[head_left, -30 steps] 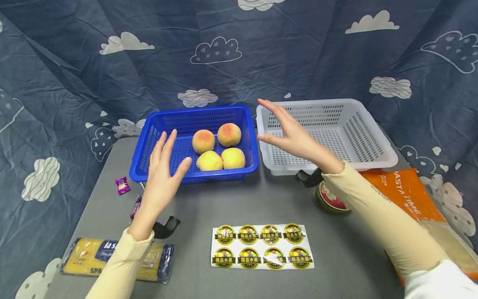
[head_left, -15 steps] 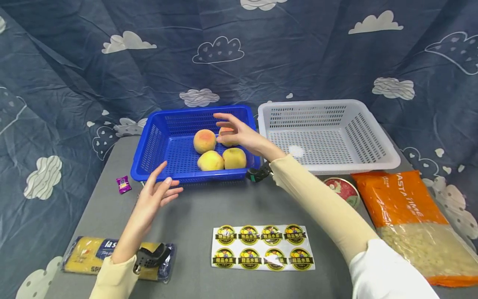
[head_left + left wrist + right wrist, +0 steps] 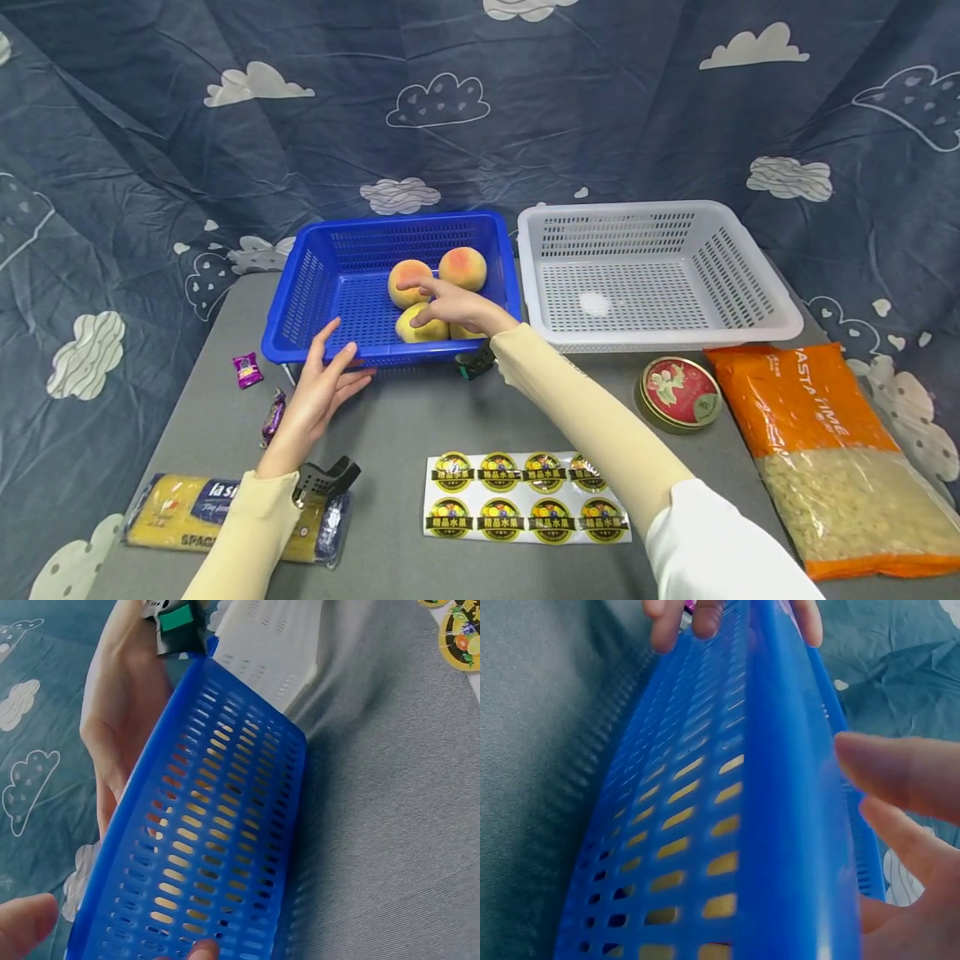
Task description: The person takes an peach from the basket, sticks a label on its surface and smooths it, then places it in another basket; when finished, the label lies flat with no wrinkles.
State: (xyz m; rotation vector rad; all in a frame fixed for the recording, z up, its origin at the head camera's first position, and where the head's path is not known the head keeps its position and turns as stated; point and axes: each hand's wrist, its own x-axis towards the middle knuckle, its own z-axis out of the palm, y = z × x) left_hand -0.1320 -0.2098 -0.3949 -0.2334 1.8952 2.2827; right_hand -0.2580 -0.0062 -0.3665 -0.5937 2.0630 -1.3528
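Observation:
A blue plastic basket holds several peaches, yellow with red-orange blush, grouped toward its right side. My right hand is over the front peaches with thumb and fingers spread, hiding most of one. At the basket's front left, my left hand has its thumb above the rim and its loose fingers down by the outer wall. The right wrist view shows the left hand's fingers and thumb on either side of that blue wall. In the left wrist view the peaches show through the basket's slots.
A white basket stands to the right. Nearer lie a red round tin, an orange pasta bag, a sheet of round stickers, a spaghetti pack and two purple wrapped candies. A cloud-print curtain hangs behind.
My right hand has moved left from the white basket to over the peaches and lowered. My left hand has dropped from above the blue basket to its front left edge.

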